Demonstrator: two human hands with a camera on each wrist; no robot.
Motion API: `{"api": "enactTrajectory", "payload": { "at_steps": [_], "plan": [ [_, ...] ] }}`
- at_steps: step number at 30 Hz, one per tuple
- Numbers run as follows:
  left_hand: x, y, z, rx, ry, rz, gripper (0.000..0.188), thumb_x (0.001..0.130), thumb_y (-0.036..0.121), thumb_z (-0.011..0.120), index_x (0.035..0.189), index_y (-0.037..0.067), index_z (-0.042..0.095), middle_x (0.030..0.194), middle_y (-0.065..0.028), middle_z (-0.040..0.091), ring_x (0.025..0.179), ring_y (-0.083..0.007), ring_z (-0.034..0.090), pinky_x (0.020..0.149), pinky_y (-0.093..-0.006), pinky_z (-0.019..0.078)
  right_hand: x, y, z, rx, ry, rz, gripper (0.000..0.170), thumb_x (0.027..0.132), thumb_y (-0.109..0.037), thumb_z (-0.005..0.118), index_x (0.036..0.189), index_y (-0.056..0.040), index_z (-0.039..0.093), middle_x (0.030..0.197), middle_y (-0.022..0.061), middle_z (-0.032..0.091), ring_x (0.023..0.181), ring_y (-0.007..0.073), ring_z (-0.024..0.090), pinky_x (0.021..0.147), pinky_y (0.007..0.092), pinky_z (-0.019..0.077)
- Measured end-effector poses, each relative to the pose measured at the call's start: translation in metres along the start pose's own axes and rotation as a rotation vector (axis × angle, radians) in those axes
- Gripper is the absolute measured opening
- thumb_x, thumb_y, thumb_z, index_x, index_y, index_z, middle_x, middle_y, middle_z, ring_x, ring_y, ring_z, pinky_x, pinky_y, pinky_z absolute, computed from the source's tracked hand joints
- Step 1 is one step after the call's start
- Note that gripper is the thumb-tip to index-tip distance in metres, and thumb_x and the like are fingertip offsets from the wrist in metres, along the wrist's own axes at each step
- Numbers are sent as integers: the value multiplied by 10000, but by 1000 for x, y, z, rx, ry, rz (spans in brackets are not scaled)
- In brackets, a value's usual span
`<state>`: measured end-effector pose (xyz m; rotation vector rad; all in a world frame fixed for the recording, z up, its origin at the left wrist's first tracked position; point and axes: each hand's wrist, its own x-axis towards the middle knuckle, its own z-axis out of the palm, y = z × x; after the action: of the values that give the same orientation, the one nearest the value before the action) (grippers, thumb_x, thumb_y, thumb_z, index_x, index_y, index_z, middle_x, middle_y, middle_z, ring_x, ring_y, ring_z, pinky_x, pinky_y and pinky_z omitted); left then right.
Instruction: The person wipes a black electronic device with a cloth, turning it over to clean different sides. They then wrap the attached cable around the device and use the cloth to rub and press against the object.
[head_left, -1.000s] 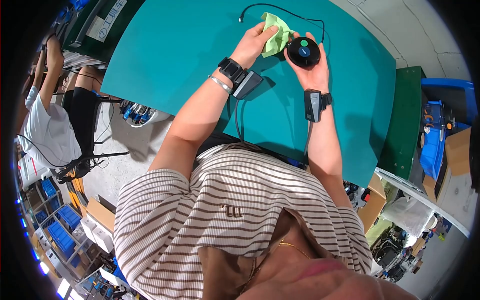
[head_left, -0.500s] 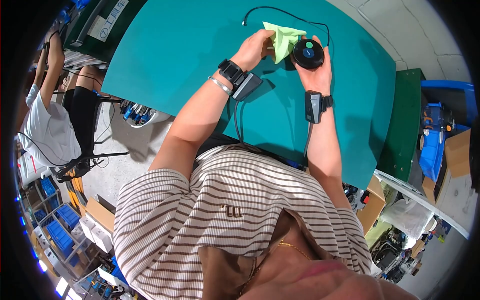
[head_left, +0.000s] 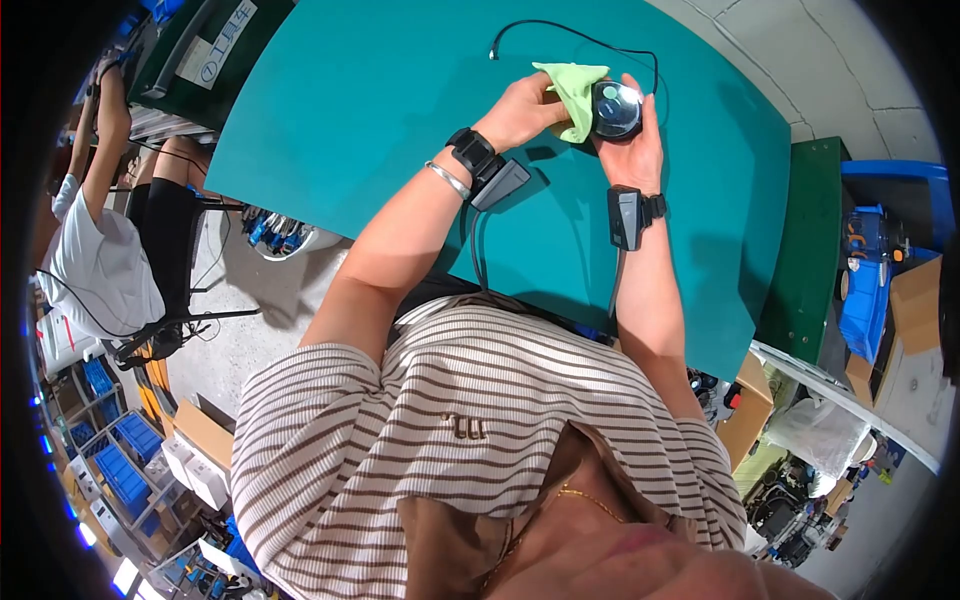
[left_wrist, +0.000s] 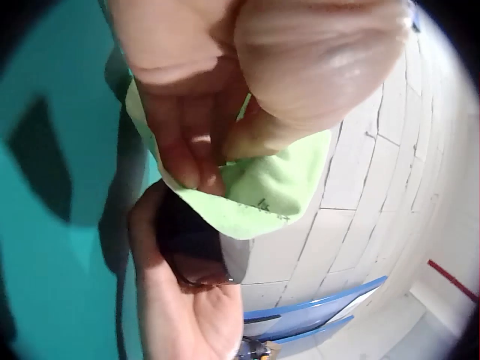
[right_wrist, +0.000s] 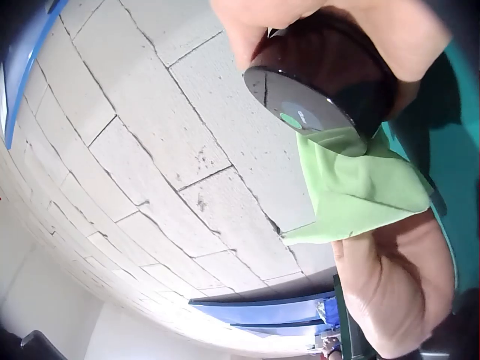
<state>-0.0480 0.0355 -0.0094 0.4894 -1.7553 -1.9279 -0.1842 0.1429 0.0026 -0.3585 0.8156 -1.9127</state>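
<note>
My left hand (head_left: pixel 522 114) pinches a light green cloth (head_left: pixel 574 92) between thumb and fingers. My right hand (head_left: pixel 634 154) holds a round black device (head_left: pixel 606 124) from beneath and around its side, its glossy flat face turned up and catching light. A green round sticker and a blue label show on that face in the right wrist view, where the cloth (right_wrist: pixel 360 187) lies over the rim. In the left wrist view the cloth (left_wrist: pixel 274 184) covers part of the device's dark side. A thin black cable (head_left: pixel 580 32) curves over the table behind both hands, ending in a small plug.
Both hands are above a teal tabletop (head_left: pixel 400 110). A pale block wall (head_left: pixel 820 60) stands behind it. To the right are a dark green cabinet (head_left: pixel 800 260) and blue bins (head_left: pixel 865 290). A seated person in a white shirt (head_left: pixel 100 270) is at the left.
My left hand has shifted its grip on the cloth and brought it against the device's left edge. The device has moved slightly right and tilted, and its face now reflects light.
</note>
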Motion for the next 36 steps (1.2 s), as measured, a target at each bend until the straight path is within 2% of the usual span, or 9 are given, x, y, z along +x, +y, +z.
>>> {"api": "enactTrajectory", "payload": {
  "at_steps": [3, 7, 10, 13, 19, 26, 28, 32, 36],
  "plan": [
    [2, -4, 2, 62, 22, 48, 452, 884, 103, 655, 1291, 30, 471, 1069, -62, 635, 984, -150, 624, 805, -301, 528, 2, 3, -1, -27, -54, -7, 447, 1005, -413, 387, 1283, -73, 478, 1274, 133, 537, 1198, 274, 510, 1021, 460, 418],
    [4, -5, 2, 163, 80, 142, 447, 870, 100, 672, 1267, 20, 483, 1079, -71, 636, 1011, -163, 621, 831, -308, 526, 2, 3, 1, -30, -115, -1, 431, 1014, -393, 376, 1276, -65, 473, 1232, 119, 568, 1166, 257, 534, 999, 435, 435],
    [3, -2, 2, 190, 66, 192, 366, 836, 138, 726, 1115, 26, 517, 956, -35, 622, 896, -127, 607, 759, -275, 509, 1, 4, -1, -45, -119, -2, 430, 1015, -385, 384, 1277, -56, 470, 1205, 110, 583, 1141, 240, 550, 980, 417, 448],
    [0, 8, 7, 363, 65, 101, 472, 738, 284, 829, 856, 87, 416, 754, 12, 460, 698, -82, 426, 621, -237, 415, 2, 5, -1, -68, -116, -5, 427, 1016, -379, 385, 1280, -53, 467, 1207, 101, 567, 1123, 236, 555, 967, 403, 458],
    [3, 0, 14, 415, 216, 130, 499, 723, 337, 836, 858, 87, 425, 757, 9, 469, 699, -83, 437, 589, -249, 417, 1, 13, 1, -121, -169, -64, 378, 1018, -324, 385, 1264, -50, 470, 1209, 87, 542, 1102, 213, 556, 930, 348, 484],
    [0, 2, 11, 347, 136, 189, 486, 713, 337, 839, 914, 84, 475, 774, 13, 454, 688, -91, 417, 592, -239, 405, 2, 14, 0, -167, -140, -90, 389, 1021, -335, 367, 1253, -43, 477, 1190, 94, 557, 1075, 218, 573, 924, 348, 490],
    [-1, 1, 11, 466, 110, 389, 370, 741, 273, 816, 974, 99, 589, 802, 19, 439, 672, -97, 389, 595, -228, 392, -2, 10, 5, -95, -124, -32, 386, 1020, -333, 369, 1247, -43, 482, 1189, 96, 561, 1074, 219, 575, 916, 342, 495],
    [-1, 3, 12, 417, 122, 412, 228, 778, 195, 779, 979, 139, 690, 812, 26, 418, 649, -108, 360, 591, -225, 381, 2, 13, 4, -61, -107, -61, 365, 1005, -285, 413, 1257, -32, 488, 1197, 106, 563, 1064, 228, 583, 892, 340, 514],
    [-7, 15, 18, 387, 118, 416, 139, 807, 140, 739, 941, 112, 721, 844, 12, 479, 706, -104, 453, 616, -248, 414, -2, 14, -8, -155, -97, -37, 391, 990, -264, 448, 1287, -11, 478, 1207, 121, 562, 1062, 233, 590, 876, 336, 525]
  ]
}}
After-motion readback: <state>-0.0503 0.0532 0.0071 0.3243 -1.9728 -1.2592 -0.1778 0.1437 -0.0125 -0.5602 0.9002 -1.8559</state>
